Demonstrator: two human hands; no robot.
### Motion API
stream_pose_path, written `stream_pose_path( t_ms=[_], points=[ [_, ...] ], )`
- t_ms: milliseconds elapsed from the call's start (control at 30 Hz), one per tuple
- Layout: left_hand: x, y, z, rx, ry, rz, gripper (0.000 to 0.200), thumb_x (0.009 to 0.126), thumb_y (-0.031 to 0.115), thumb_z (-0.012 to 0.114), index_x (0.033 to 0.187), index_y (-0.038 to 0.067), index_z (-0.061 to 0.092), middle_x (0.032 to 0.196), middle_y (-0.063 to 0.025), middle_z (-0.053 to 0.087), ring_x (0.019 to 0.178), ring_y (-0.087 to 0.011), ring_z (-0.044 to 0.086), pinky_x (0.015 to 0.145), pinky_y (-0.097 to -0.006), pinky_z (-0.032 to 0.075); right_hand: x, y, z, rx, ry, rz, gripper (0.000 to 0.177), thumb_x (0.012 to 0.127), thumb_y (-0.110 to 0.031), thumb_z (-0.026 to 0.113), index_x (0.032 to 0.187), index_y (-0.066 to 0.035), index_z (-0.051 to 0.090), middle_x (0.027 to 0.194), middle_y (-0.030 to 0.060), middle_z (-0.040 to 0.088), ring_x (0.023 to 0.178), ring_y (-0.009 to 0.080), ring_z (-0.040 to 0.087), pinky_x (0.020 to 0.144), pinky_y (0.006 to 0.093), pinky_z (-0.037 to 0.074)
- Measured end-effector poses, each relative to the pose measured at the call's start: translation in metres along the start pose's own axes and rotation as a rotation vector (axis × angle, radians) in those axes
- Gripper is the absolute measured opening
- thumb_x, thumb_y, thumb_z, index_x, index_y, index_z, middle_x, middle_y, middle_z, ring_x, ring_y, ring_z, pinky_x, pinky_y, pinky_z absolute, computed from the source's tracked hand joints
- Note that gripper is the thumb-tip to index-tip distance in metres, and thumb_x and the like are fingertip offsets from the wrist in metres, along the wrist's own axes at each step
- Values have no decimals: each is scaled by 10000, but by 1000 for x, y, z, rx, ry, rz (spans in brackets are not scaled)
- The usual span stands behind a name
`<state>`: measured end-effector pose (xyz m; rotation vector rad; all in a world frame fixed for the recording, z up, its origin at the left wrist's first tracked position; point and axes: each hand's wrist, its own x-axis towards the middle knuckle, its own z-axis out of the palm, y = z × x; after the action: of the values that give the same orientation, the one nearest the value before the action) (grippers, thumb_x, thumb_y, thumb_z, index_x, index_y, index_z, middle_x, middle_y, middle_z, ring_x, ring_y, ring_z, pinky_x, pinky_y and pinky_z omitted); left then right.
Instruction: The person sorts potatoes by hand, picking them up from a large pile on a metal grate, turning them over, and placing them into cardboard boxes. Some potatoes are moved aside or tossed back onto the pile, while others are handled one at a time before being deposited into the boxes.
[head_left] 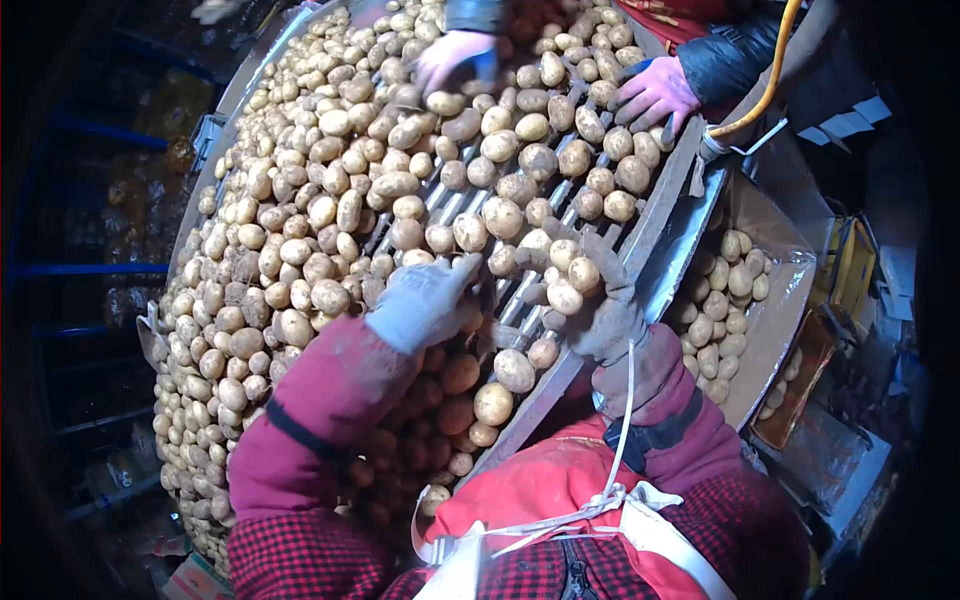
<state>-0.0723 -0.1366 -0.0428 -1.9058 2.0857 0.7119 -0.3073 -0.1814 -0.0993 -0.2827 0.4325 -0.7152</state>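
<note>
My left hand (425,302), in a grey knitted glove, is over the metal rollers (455,205) with its fingers bent together. Whatever lies under those fingers is hidden. To the right, my right hand (607,318), in a dirty grey glove, is curled around several potatoes (565,298) near the side rail. Loose potatoes (503,217) sit on the rollers just beyond both hands. Closer to my body, larger potatoes (514,370) lie in the shadow beside my left forearm.
A big heap of potatoes (290,250) spreads across the left. Opposite me, another person's gloved hands (655,92) reach among the potatoes. A metal rail (640,235) borders the right side, and beyond it stands a lined cardboard box (775,300) with potatoes. An orange cable (775,80) hangs above.
</note>
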Motion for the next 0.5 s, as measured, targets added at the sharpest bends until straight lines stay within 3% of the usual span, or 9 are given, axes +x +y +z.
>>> stream_pose_path(
  t_ms=[33,133,267,333,400,433,500],
  points=[
    [9,-6,24,17,167,78,522,916,335,678,1385,128,579,1002,-210,708,847,-424,698,742,-538,540,1,0,3,-28,70,3,662,1030,-587,479,1534,-159,516,1285,163,696,896,187,731,635,268,583],
    [39,-8,26,71,62,-4,397,906,278,681,1272,136,620,940,-162,714,858,-394,705,730,-529,540,-2,-2,0,6,69,43,671,1018,-569,527,1547,-157,496,1304,168,687,892,198,735,633,270,588],
    [29,-24,37,-52,226,112,386,890,195,685,1269,137,639,925,-134,727,857,-374,706,733,-519,545,-11,-7,3,36,44,15,599,1028,-498,554,1520,-159,525,1287,157,694,895,229,747,625,296,597],
    [26,-20,29,-58,184,56,372,891,186,685,1260,141,667,978,-125,743,904,-370,715,775,-489,567,-13,-7,3,99,81,19,560,1033,-481,547,1487,-154,556,1288,144,694,905,242,751,619,305,595],
    [21,-22,23,-244,179,12,369,876,141,709,1244,146,698,998,-102,748,926,-309,733,815,-426,583,-15,-8,1,132,38,40,551,1031,-487,549,1468,-151,570,1293,137,693,910,242,751,634,317,599],
    [19,-25,23,-417,146,-68,367,879,74,733,1241,132,712,987,-59,747,904,-207,725,817,-358,581,-16,-9,2,133,36,40,551,1031,-487,549,1468,-151,570,1293,137,693,910,242,751,634,317,599],
    [14,-32,21,-564,171,-131,363,892,60,740,1249,120,708,987,-31,736,885,-159,695,788,-328,570,-18,-9,5,129,45,30,561,1034,-502,542,1477,-156,561,1293,129,695,916,236,747,648,313,600]
  ],
)
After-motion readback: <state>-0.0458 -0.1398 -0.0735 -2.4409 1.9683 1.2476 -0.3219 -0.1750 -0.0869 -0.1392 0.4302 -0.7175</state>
